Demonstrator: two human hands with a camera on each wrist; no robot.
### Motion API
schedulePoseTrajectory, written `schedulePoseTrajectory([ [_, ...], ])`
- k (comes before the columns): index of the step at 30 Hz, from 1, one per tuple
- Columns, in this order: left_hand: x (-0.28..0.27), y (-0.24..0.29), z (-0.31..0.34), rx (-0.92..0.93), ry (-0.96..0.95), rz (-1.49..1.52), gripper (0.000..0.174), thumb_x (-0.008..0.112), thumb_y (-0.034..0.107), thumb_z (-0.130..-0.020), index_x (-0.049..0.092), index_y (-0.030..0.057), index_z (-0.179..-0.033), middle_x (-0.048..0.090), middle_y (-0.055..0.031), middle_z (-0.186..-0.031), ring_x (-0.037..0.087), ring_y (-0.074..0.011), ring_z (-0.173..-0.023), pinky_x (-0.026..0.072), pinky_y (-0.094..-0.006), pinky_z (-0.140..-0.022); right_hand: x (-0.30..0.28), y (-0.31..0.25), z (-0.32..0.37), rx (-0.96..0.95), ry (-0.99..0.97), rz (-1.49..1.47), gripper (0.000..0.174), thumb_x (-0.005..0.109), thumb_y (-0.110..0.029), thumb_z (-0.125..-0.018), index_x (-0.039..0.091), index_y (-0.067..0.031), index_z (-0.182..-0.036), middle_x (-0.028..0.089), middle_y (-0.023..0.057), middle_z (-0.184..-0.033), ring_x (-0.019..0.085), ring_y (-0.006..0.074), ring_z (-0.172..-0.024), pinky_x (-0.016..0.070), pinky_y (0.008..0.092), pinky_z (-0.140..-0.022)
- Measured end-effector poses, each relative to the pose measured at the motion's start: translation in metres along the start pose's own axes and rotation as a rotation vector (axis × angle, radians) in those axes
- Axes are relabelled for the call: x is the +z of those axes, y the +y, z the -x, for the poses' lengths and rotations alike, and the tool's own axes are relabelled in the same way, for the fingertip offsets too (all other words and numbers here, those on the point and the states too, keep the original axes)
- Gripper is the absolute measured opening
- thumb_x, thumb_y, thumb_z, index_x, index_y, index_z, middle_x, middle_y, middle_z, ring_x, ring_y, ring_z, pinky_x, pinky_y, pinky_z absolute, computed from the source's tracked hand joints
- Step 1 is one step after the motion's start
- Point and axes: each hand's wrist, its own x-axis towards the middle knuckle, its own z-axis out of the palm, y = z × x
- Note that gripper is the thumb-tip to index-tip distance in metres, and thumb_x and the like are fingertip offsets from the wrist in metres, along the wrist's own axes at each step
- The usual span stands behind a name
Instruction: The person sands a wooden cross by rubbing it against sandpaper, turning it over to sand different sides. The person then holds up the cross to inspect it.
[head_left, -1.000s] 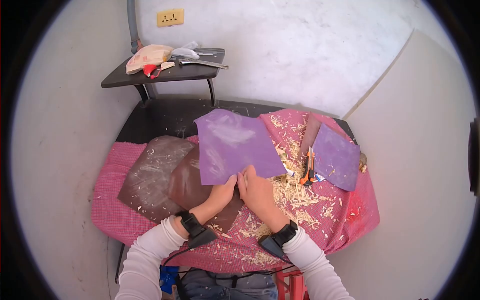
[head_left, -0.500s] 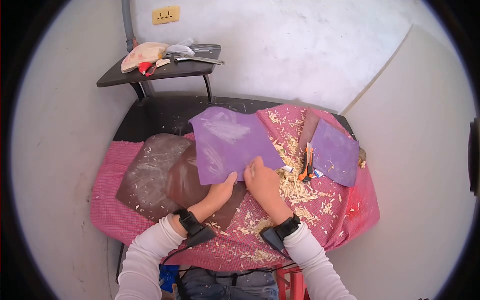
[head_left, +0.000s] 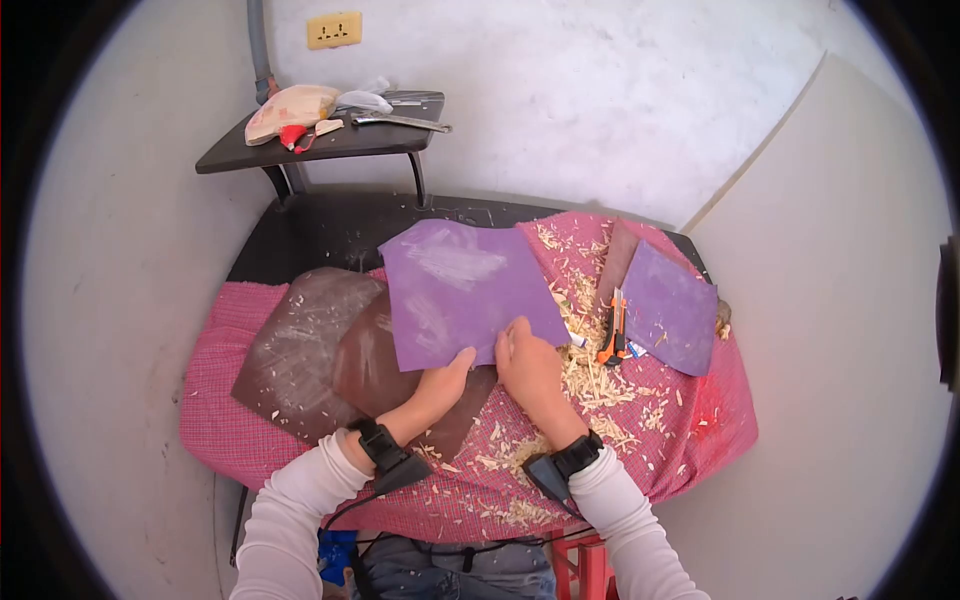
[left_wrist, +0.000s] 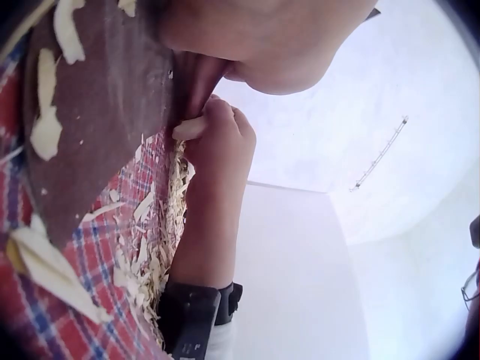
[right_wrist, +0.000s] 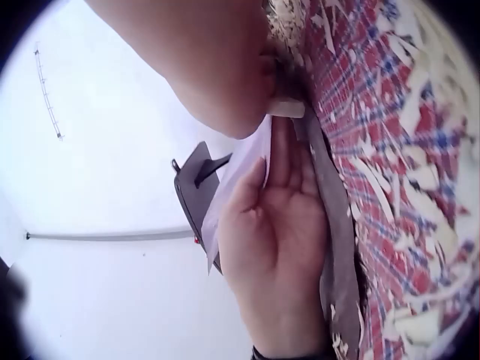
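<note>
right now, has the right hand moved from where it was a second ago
Yes: in the head view, the right hand has shifted rightward, nearer the utility knife, which hasn't moved.

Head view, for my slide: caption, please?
Left hand holds a purple sheet, right hand at its near edge, beside pale shavings on checked cloth.

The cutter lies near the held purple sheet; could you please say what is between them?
In the head view, pale shavings and a small white item lie between the held purple sheet and the cutter.
</note>
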Motion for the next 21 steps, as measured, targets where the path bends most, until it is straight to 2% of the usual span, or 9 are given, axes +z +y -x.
schedulePoseTrajectory([
  [6, -0.004, 0.0, -0.004, 0.002, -0.043, 0.035, 0.032, 0.049, 0.014, -0.091, 0.053, -0.0064, -0.116, 0.059, -0.0152, -0.113, 0.054, -0.0239, -0.106, 0.0406, -0.035, -0.094, -0.001, -0.025, 0.013, -0.139, -0.047, -0.101, 0.02, 0.053, -0.024, -0.092, 0.047, -0.0044, -0.093, 0.06, 0.0196, -0.064, 0.06, 0.0408, -0.059, 0.0463, 0.0496, -0.054],
  [9, 0.0, -0.004, -0.002, 0.058, -0.021, 0.032, 0.031, 0.049, 0.013, -0.091, 0.053, -0.0062, -0.114, 0.059, -0.0147, -0.111, 0.055, -0.0236, -0.106, 0.0409, -0.0351, -0.093, 0.001, -0.015, 0.004, -0.05, 0.019, -0.025, 0.021, 0.053, -0.023, -0.092, 0.045, -0.0037, -0.093, 0.06, 0.0196, -0.063, 0.06, 0.0401, -0.058, 0.0465, 0.0486, -0.053],
  [12, 0.001, -0.003, -0.001, 0.09, -0.016, 0.0, 0.03, 0.049, 0.013, -0.091, 0.054, -0.0058, -0.114, 0.06, -0.0141, -0.11, 0.055, -0.0233, -0.104, 0.0412, -0.0354, -0.093, 0.001, -0.007, 0.001, -0.032, -0.017, 0.092, 0.021, 0.054, -0.023, -0.092, 0.045, -0.0039, -0.093, 0.06, 0.0193, -0.062, 0.061, 0.039, -0.057, 0.0466, 0.0476, -0.051],
  [15, -0.002, 0.004, -0.001, 0.045, -0.037, 0.0, 0.03, 0.05, 0.012, -0.091, 0.054, -0.0056, -0.114, 0.06, -0.0136, -0.11, 0.055, -0.0231, -0.103, 0.0416, -0.0352, -0.092, -0.001, -0.019, 0.008, -0.118, -0.064, 0.061, 0.021, 0.054, -0.023, -0.091, 0.045, -0.0041, -0.091, 0.059, 0.019, -0.061, 0.061, 0.0387, -0.057, 0.0466, 0.0479, -0.051],
  [18, -0.005, 0.001, -0.003, -0.053, -0.025, 0.011, 0.032, 0.055, 0.013, -0.091, 0.055, -0.0036, -0.118, 0.058, -0.0091, -0.116, 0.053, -0.0184, -0.108, 0.0409, -0.0314, -0.094, -0.001, -0.023, 0.01, -0.189, -0.045, 0.0, 0.022, 0.053, -0.024, -0.092, 0.045, -0.0042, -0.089, 0.059, 0.0183, -0.06, 0.061, 0.0384, -0.057, 0.0467, 0.0476, -0.05],
  [21, -0.003, 0.0, -0.001, 0.005, -0.059, 0.002, 0.032, 0.055, 0.014, -0.091, 0.056, -0.0032, -0.117, 0.059, -0.0092, -0.115, 0.054, -0.0182, -0.107, 0.0418, -0.0311, -0.093, 0.003, -0.009, 0.002, -0.122, 0.023, 0.013, 0.022, 0.054, -0.025, -0.091, 0.046, -0.0046, -0.088, 0.059, 0.0177, -0.06, 0.061, 0.038, -0.056, 0.0468, 0.0473, -0.05],
])
